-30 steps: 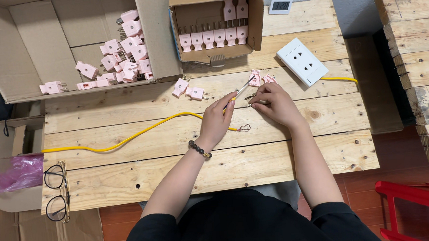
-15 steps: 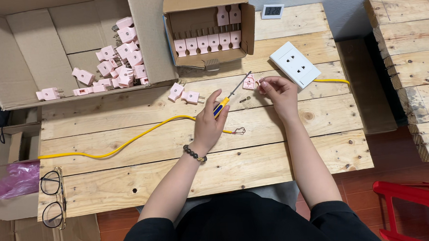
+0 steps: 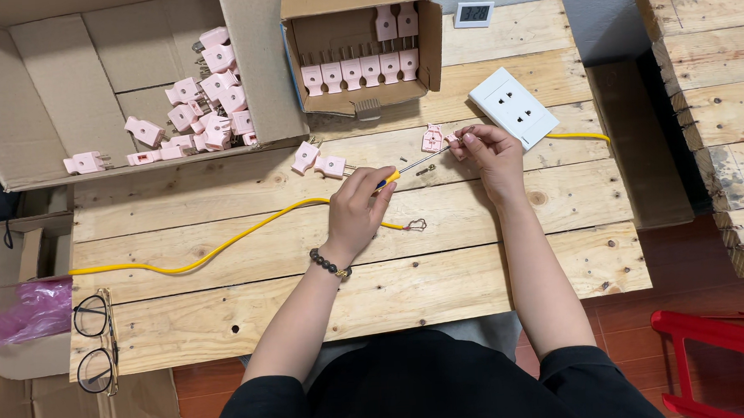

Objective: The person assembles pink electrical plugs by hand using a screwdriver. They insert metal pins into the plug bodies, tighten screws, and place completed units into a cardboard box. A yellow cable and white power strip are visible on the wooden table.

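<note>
- On the wooden pallet table (image 3: 225, 314), near its middle: left hand (image 3: 357, 211), fingers closed around the yellow-handled screwdriver (image 3: 404, 171), shaft pointing up and right toward the right hand.
- Just beyond the screwdriver tip, toward the table's far edge: right hand (image 3: 486, 150), fingertips pinched on a small pink plug part (image 3: 455, 137); a second pink plug half (image 3: 432, 138) lying flat just left of it, whether touching the fingers cannot be told.
- Across the table, left edge to middle: yellow cable (image 3: 221, 246), bare end just right of the left hand.
- Left of the screwdriver: two loose pink plugs (image 3: 319, 161) side by side on the planks.
- Right of the right hand: white wall socket (image 3: 513, 107), tilted, with another yellow lead at its right.
- At the table's far edge: small cardboard box (image 3: 363, 40) with pink plugs in rows; at the far left corner, large open carton (image 3: 86, 88) with a heap of pink plugs.
- At the table's near left corner: black-rimmed glasses (image 3: 97, 340).
</note>
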